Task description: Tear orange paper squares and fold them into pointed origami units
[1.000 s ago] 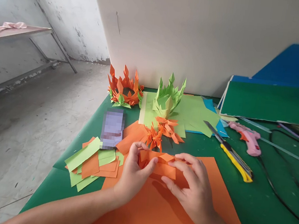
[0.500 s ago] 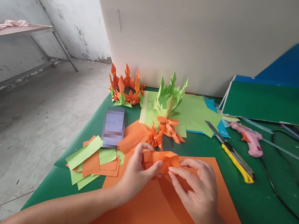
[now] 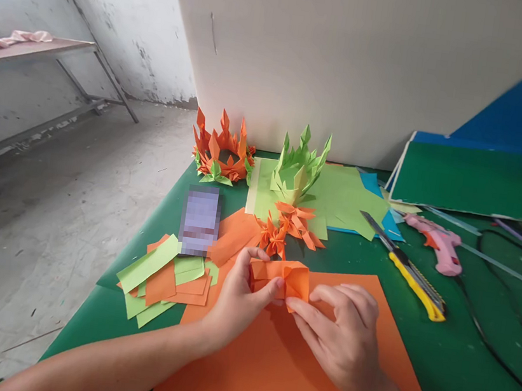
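A small piece of folded orange paper (image 3: 297, 278) is held between both hands, above a large orange sheet (image 3: 286, 365). My left hand (image 3: 242, 299) grips its left part, thumb in front and fingers behind. At its lower right corner, my right hand (image 3: 340, 324) pinches the paper between thumb and fingertips. Just beyond lie orange folded paper flowers (image 3: 275, 236). Farther back stand an orange paper crown (image 3: 221, 155) with green leaves and a green paper crown (image 3: 299, 168).
Loose orange and green paper pieces (image 3: 161, 278) lie at left, near a blurred-out flat rectangle (image 3: 201, 219). To the right are a yellow utility knife (image 3: 415, 283) and a pink glue gun (image 3: 442, 245) with a black cord. Green sheets (image 3: 350, 197) lie behind.
My right fingers have shifted slightly left and down along the folded orange paper, whose right side now stands more upright and opened toward me. My left hand keeps its hold.
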Demonstrator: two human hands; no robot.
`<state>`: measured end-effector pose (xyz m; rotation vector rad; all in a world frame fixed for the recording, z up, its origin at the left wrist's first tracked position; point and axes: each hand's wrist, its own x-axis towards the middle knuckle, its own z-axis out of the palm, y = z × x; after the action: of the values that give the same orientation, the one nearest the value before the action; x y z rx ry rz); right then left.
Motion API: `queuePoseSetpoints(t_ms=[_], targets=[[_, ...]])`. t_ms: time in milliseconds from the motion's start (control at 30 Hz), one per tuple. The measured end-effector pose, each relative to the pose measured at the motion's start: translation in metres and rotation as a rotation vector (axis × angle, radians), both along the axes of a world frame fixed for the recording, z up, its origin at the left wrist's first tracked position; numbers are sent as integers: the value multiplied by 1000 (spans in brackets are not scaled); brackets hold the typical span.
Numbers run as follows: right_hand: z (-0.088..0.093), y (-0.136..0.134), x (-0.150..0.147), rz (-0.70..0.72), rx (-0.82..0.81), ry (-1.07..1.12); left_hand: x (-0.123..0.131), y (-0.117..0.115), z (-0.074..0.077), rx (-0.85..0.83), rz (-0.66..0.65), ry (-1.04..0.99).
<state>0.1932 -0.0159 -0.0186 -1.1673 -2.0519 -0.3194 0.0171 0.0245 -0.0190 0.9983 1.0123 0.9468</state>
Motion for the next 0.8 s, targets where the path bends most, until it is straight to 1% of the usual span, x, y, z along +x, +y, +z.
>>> queuePoseSetpoints(t_ms=[133,367,567,800], targets=[[0,0,-1,-4,-12,6,1,1,2,4,17,21],[2,0,-2,-12,-53,21,0,1,1,37,5,44],[1,0,-2,-7,-55,28,0,0,0,19,-10,45],[2,0,-3,5,-44,24,-2,-1,-3,93,-8,109]])
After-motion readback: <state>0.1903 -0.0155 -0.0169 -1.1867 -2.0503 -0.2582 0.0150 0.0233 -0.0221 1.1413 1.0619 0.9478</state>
